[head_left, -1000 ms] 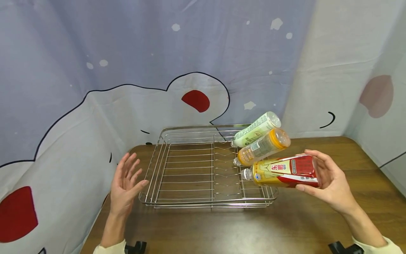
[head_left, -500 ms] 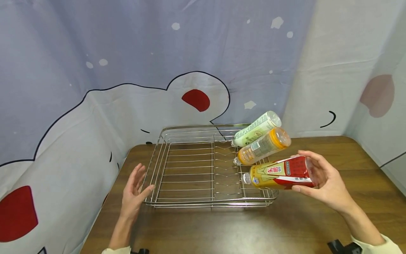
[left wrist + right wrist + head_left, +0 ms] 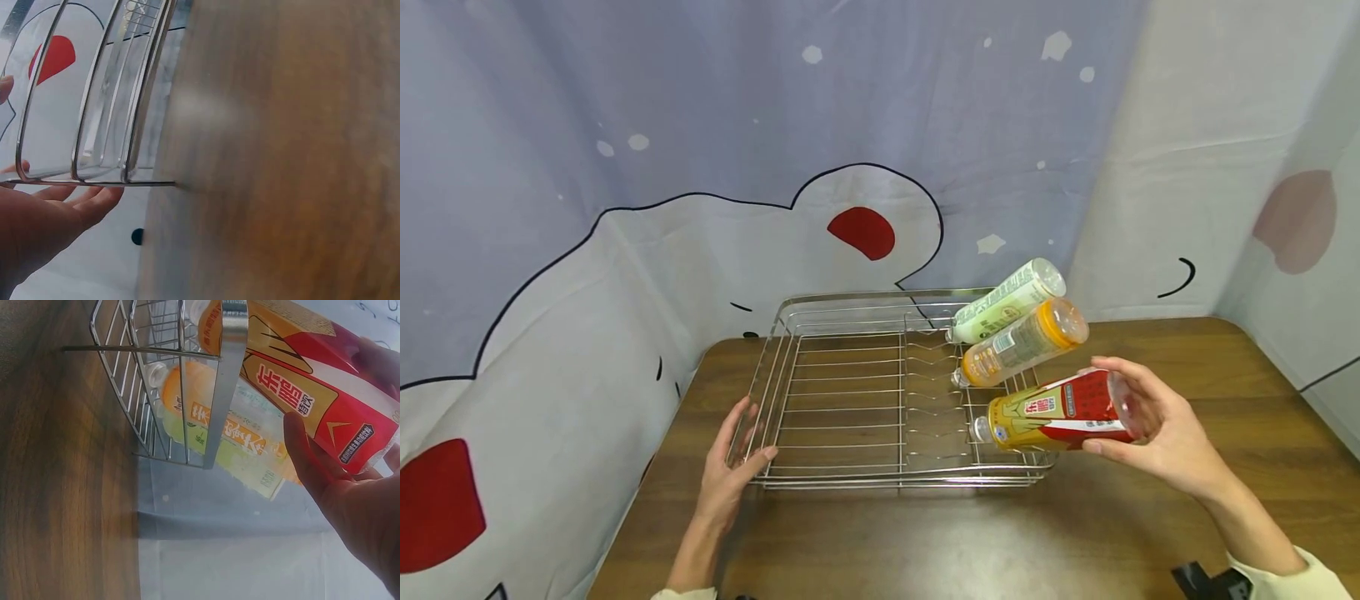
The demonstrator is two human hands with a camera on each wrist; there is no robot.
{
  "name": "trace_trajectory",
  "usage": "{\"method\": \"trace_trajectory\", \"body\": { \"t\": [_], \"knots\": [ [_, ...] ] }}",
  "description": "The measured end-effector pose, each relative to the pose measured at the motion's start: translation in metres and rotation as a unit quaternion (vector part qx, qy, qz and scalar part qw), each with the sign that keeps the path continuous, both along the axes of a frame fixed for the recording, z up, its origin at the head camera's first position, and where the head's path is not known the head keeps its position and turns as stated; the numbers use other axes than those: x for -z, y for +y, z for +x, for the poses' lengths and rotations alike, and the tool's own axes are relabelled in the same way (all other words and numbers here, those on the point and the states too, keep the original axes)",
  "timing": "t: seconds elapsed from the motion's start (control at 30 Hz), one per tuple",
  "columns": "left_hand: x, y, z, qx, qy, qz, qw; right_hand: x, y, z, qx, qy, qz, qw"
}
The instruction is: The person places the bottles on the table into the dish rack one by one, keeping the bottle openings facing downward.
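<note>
My left hand holds the left end of a wire dish rack, its thumb over the rim and its fingers along the outside wires. On the right, my right hand grips the base end of a red and yellow drink bottle between thumb and fingers. This bottle lies slanted, its clear neck pointing left over the rack's right section. Behind it, an orange-labelled bottle and a pale green bottle lean neck-down in the rack, their bases sticking out past its right side.
The rack stands on a brown wooden table. A patterned curtain rises behind the table and along both sides. A black wrist strap mount shows at the right sleeve.
My left hand has moved right and onto the rack's left end. My right hand has brought the red and yellow bottle slightly left and lower over the rack.
</note>
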State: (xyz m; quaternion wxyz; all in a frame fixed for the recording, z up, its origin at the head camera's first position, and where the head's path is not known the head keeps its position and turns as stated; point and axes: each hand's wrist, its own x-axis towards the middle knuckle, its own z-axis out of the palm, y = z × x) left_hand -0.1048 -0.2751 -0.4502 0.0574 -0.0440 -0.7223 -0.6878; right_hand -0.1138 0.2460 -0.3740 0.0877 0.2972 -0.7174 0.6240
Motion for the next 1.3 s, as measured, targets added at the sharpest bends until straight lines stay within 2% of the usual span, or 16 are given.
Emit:
{"method": "trace_trajectory", "body": {
  "t": [0.1, 0.27, 0.4, 0.57, 0.83, 1.1, 1.3],
  "knots": [
    [0.001, -0.001, 0.002, 0.005, -0.007, 0.0, 1.0, 0.0, -0.002, 0.0, -0.015, 0.001, -0.005, 0.9999],
    [0.003, -0.002, 0.006, 0.022, -0.008, 0.019, 0.9995, -0.003, -0.006, 0.001, -0.01, 0.0, 0.013, 0.9999],
    [0.005, -0.004, 0.008, 0.038, -0.011, 0.034, 0.9986, -0.006, -0.007, 0.0, 0.014, 0.004, 0.054, 0.9984],
    [0.006, -0.008, 0.008, 0.05, -0.014, 0.04, 0.9979, -0.007, -0.013, 0.0, 0.045, 0.014, 0.121, 0.9915],
    [0.009, -0.008, 0.008, 0.05, -0.014, 0.042, 0.9978, 0.0, -0.026, -0.003, 0.067, 0.033, 0.192, 0.9785],
    [0.008, -0.009, 0.01, 0.053, -0.012, 0.046, 0.9974, 0.001, -0.03, -0.003, 0.066, 0.032, 0.217, 0.9734],
    [0.008, -0.01, 0.01, 0.052, -0.016, 0.046, 0.9975, 0.002, -0.029, -0.002, 0.052, 0.044, 0.215, 0.9743]
  ]
}}
